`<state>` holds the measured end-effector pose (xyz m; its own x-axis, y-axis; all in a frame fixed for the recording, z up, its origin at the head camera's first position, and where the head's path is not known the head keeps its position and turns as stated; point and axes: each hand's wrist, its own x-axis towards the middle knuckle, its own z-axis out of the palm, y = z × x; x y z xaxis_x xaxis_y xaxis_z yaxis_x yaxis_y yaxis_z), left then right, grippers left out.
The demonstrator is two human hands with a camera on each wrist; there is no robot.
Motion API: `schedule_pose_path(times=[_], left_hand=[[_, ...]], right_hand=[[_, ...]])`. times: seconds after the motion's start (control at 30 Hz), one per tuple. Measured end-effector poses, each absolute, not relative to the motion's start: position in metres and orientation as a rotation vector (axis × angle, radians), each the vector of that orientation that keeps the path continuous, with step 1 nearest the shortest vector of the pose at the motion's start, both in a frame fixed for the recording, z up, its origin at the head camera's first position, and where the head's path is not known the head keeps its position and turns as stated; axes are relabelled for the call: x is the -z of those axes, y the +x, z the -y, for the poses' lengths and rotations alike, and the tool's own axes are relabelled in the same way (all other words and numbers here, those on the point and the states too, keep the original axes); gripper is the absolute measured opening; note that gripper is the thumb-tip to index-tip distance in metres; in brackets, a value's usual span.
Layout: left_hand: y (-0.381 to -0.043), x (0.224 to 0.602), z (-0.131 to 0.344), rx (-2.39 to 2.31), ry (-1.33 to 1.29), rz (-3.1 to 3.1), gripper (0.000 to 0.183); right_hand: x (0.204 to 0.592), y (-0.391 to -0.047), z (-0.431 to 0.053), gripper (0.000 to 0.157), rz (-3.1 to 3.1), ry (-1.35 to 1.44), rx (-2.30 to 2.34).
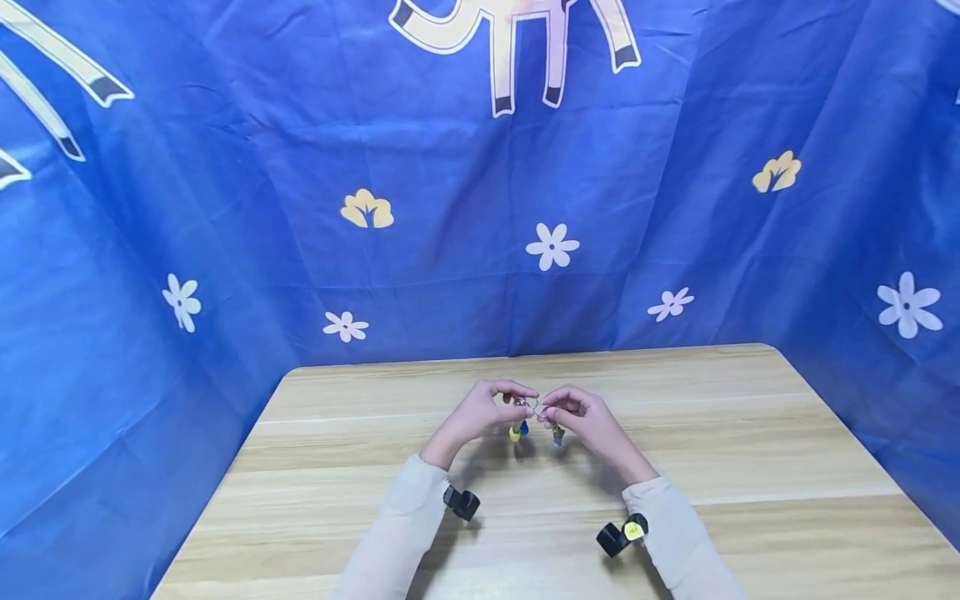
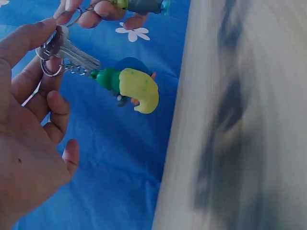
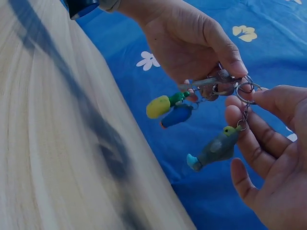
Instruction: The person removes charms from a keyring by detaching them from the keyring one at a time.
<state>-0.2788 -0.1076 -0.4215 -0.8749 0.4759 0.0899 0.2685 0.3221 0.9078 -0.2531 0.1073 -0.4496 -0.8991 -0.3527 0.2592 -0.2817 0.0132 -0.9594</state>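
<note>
Above the table, my left hand (image 1: 478, 414) pinches a metal key ring between thumb and fingertips. A silver key (image 2: 80, 55) hangs from that ring. So do a yellow-and-green charm (image 2: 140, 88) and a blue charm (image 3: 177, 116), on short chains. My right hand (image 1: 592, 423) faces it and pinches a second metal ring (image 3: 244, 94), from which a grey bird-like charm (image 3: 217, 147) with a light-blue tip dangles. In the right wrist view the two rings overlap between the fingertips; I cannot tell if they are linked.
Under both hands lies a wooden table (image 1: 337, 500), its back edge against a blue patterned cloth (image 1: 450, 275). Black wrist cameras sit on both forearms, the left one (image 1: 462, 503) and the right one (image 1: 622, 536). Shadows of the arms fall on the wood.
</note>
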Motion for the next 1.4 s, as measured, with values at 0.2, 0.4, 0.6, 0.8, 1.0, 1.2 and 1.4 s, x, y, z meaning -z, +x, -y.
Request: schedule_pose_path(times=[0.2, 0.4, 0.6, 0.8, 1.0, 1.2, 1.4], left_hand=[[-0.278, 0.416, 0.106, -1.556, 0.749, -2.426, 0.031], [-0.258, 0.385, 0.103, -1.535, 0.777, -2.429, 0.029], [-0.256, 0.379, 0.101, -1.527, 0.784, -2.441, 0.027], [-0.271, 0.400, 0.102, -1.507, 0.746, -2.468, 0.023], [-0.280, 0.414, 0.104, -1.554, 0.727, -2.428, 0.024], [-0.281, 0.415, 0.103, -1.612, 0.735, -2.368, 0.027], [-0.281, 0.416, 0.103, -1.581, 0.791, -2.389, 0.027]], right_hand=[[0.444, -0.252, -0.109, 0.024, -2.154, -0.694, 2.088], [0.438, -0.249, -0.109, 0.024, -2.140, -0.724, 2.090], [0.435, -0.248, -0.110, 0.023, -2.143, -0.744, 2.088], [0.435, -0.248, -0.108, 0.023, -2.163, -0.733, 2.068], [0.434, -0.249, -0.106, 0.023, -2.167, -0.727, 2.053], [0.432, -0.247, -0.106, 0.024, -2.144, -0.716, 2.067], [0.434, -0.247, -0.106, 0.025, -2.128, -0.708, 2.083]])
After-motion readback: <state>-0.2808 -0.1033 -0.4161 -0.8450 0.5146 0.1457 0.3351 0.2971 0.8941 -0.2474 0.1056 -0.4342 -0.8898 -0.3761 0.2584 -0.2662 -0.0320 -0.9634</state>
